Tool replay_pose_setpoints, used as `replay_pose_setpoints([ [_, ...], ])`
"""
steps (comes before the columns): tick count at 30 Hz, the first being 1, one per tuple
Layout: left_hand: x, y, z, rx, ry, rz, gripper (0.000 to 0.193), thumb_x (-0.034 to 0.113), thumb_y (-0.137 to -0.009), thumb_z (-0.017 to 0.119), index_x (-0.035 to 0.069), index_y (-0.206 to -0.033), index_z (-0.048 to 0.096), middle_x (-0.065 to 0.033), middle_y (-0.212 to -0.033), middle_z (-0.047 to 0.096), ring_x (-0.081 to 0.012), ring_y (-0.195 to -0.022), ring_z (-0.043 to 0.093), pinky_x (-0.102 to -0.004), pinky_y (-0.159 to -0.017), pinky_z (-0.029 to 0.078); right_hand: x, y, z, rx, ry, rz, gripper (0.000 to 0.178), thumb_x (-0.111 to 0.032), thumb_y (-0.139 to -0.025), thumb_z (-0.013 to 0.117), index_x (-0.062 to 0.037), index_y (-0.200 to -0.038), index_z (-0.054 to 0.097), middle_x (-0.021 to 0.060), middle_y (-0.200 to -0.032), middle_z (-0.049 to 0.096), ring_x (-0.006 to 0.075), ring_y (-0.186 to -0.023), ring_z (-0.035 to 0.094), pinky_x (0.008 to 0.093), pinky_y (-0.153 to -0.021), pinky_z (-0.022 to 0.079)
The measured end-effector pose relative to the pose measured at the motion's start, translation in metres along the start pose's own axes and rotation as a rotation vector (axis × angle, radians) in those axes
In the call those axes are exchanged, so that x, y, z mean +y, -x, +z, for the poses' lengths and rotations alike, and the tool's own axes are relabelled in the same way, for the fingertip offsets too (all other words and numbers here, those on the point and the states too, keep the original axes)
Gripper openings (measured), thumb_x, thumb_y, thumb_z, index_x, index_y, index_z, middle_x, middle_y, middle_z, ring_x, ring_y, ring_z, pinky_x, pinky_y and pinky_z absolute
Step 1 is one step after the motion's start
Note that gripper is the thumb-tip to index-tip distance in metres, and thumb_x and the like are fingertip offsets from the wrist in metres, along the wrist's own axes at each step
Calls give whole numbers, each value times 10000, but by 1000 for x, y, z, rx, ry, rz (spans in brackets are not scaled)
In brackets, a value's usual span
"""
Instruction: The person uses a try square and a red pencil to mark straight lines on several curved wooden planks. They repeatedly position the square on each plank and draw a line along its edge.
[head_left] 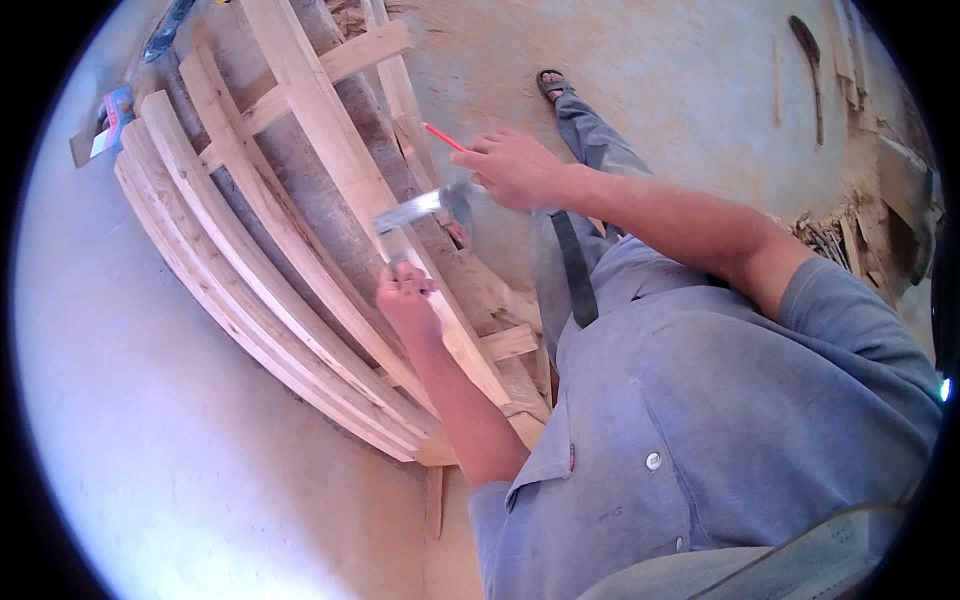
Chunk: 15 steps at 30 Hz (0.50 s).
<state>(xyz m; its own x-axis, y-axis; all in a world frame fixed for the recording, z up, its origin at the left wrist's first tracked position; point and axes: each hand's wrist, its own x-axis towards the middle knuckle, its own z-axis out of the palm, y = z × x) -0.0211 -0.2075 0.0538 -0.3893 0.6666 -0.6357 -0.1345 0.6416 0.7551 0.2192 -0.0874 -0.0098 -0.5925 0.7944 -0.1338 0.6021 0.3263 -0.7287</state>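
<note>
My right hand [512,168] is closed around a red pencil [445,137], whose end points up and to the left. Below it, my left hand [408,300] is at a long pale wooden board [335,150], its fingers closed on a silver metal tool that looks like a square. The bright flat part of this metal tool [408,211] lies across the board, and its right end is blurred. How it continues into my left fingers cannot be made out clearly.
More long planks [235,240] lie side by side to the left, resting on a crosspiece [345,58]. A small coloured box [112,118] stands by the wall at far left. Wood scraps and tools [835,240] lie on the floor at right, with a dark curved strip [806,60] farther off.
</note>
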Motion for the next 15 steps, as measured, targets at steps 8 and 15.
replay_pose_setpoints([
  [8,-9,33,38,-287,-21,14,189,199,-1057,585,23,-990,595,16,-738,563,-71,-668,518,-232,-605,428,4,56,-32,-295,-784,590,244,-237,-963,598,-25,-949,718,112,-788,677,211,-684,643,368,-607,506],
  [15,0,1,40,280,-563,357,634,261,-868,802,-17,-1365,521,-210,-1324,560,-296,-1223,544,-426,-1066,431,40,121,-78,87,-833,782,295,-281,-997,598,-46,-824,645,30,-660,572,108,-498,517,286,-468,418],
])
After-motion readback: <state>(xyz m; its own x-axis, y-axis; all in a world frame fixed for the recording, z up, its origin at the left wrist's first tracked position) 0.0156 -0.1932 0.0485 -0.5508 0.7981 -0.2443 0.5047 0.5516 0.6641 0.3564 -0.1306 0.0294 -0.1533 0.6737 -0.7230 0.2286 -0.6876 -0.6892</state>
